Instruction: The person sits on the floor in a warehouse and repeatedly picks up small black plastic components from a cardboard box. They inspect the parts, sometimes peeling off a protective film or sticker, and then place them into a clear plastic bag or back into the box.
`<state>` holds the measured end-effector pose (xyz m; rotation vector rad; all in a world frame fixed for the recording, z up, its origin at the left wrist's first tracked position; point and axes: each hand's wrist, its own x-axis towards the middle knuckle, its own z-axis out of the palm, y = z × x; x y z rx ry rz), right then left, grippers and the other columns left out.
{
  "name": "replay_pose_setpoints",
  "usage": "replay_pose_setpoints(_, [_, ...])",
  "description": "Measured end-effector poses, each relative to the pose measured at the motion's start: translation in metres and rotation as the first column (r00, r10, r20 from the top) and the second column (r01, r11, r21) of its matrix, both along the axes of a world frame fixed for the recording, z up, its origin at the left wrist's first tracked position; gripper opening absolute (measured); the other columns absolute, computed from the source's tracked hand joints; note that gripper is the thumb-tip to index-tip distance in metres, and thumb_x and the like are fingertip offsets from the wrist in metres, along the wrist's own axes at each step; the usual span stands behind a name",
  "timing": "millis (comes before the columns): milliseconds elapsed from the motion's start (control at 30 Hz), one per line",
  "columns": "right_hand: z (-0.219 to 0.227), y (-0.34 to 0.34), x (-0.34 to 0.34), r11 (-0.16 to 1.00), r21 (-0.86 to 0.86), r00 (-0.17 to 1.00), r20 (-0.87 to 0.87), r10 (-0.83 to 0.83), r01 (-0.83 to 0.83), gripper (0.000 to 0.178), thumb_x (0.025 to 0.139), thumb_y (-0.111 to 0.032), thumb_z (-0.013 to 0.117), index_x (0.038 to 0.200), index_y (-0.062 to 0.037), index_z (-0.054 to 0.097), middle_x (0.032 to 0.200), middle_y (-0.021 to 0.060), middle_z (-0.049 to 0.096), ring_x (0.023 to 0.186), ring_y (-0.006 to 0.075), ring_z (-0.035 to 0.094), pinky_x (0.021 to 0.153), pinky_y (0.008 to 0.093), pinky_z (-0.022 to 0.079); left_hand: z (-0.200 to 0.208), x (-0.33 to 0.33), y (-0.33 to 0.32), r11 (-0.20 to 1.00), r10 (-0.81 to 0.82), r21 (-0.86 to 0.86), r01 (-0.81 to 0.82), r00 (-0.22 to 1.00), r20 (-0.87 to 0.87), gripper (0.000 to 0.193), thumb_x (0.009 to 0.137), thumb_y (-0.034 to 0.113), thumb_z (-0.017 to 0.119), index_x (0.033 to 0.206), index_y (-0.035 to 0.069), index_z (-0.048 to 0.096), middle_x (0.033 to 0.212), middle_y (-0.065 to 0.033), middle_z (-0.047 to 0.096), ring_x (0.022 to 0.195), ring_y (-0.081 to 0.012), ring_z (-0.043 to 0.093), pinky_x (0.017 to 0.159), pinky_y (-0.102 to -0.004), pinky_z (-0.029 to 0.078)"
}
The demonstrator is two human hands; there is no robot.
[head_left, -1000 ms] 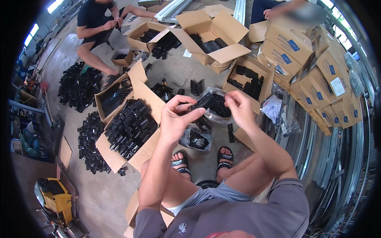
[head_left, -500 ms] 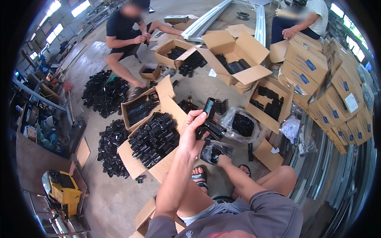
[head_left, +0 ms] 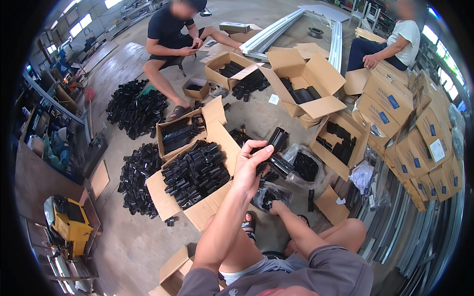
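My left hand [head_left: 251, 166] is raised in front of me and grips a black plastic tube-shaped part [head_left: 278, 138] by its lower end. My right hand [head_left: 274, 205] is down by my feet, at the mouth of a clear plastic bag [head_left: 266, 193] holding small black pieces. Its fingers are hidden by the bag. A second clear bag of black parts [head_left: 305, 166] lies just beyond. An open cardboard box [head_left: 202, 213] packed with the same black parts sits to the left of my knees.
Heaps of black parts [head_left: 134, 106] lie on the concrete floor at left. More open boxes [head_left: 316, 106] stand ahead, and sealed cartons [head_left: 424, 133] are stacked at right. Two other people sit at the back. A yellow machine [head_left: 70, 223] stands at lower left.
Both hands were together on the black part a second ago. My right hand has let go and dropped to the bag by my feet, while the left still holds the part up.
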<state>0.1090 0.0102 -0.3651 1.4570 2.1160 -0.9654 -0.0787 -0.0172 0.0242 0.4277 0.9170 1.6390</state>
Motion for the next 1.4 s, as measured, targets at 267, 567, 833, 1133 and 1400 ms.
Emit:
replay_pose_setpoints(267, [0.138,0.022,-0.012,0.751,0.080,0.527,-0.760,-0.379,0.655,0.022,0.078,-0.020,0.073,0.086,-0.0009,0.066,0.077,0.0143,0.071,0.078,0.0260,0.071,0.073,0.0376,0.055,0.002,-0.007,-0.006,1.000,0.031,0.001,-0.031,1.000,-0.001,0.020,0.088,0.017,0.075,0.104,0.020,0.063,0.103,-0.0082,0.074,0.093,-0.0186,0.071,0.076,-0.0312,0.052])
replay_pose_setpoints(567, [0.384,0.033,-0.007,0.887,-0.230,-0.051,-0.972,-0.229,0.401,0.020,0.096,-0.003,0.064,0.115,0.0024,0.069,0.104,0.0075,0.069,0.090,0.0114,0.067,0.079,0.0240,0.053,0.000,0.009,0.002,0.999,0.050,-0.002,-0.050,0.996,-0.068,0.018,0.089,0.017,0.074,0.104,0.018,0.063,0.102,-0.0085,0.075,0.092,-0.0186,0.072,0.074,-0.0304,0.052])
replay_pose_setpoints(833, [0.425,0.027,0.007,0.896,-0.136,0.138,-0.968,-0.212,0.423,0.020,0.087,-0.002,0.073,0.106,0.0016,0.072,0.099,0.0074,0.073,0.087,0.0090,0.067,0.079,0.0242,0.053,0.003,0.036,0.006,0.993,0.100,0.067,-0.098,0.995,-0.026,0.020,0.089,0.010,0.075,0.103,0.013,0.062,0.094,-0.0070,0.074,0.080,-0.0107,0.067,0.062,-0.0249,0.047])
replay_pose_setpoints(1133, [0.415,0.019,0.003,0.822,-0.220,-0.016,-0.968,-0.249,0.525,0.016,0.086,-0.003,0.074,0.101,0.0038,0.072,0.091,0.0085,0.075,0.081,0.0084,0.067,0.074,0.0241,0.053,-0.007,0.056,0.007,0.979,0.166,0.139,-0.151,0.981,-0.098,0.022,0.087,0.002,0.076,0.103,0.007,0.062,0.091,-0.0058,0.074,0.069,-0.0039,0.059,0.054,-0.0205,0.041])
replay_pose_setpoints(1400, [0.410,0.016,0.005,0.780,-0.226,0.006,-0.959,-0.282,0.583,0.016,0.087,-0.004,0.075,0.101,0.0039,0.073,0.091,0.0070,0.074,0.080,0.0078,0.066,0.072,0.0235,0.052,-0.012,0.065,0.009,0.973,0.203,0.135,-0.186,0.971,-0.124,0.022,0.087,0.002,0.076,0.104,0.007,0.062,0.095,-0.0058,0.075,0.073,-0.0033,0.061,0.059,-0.0193,0.042])
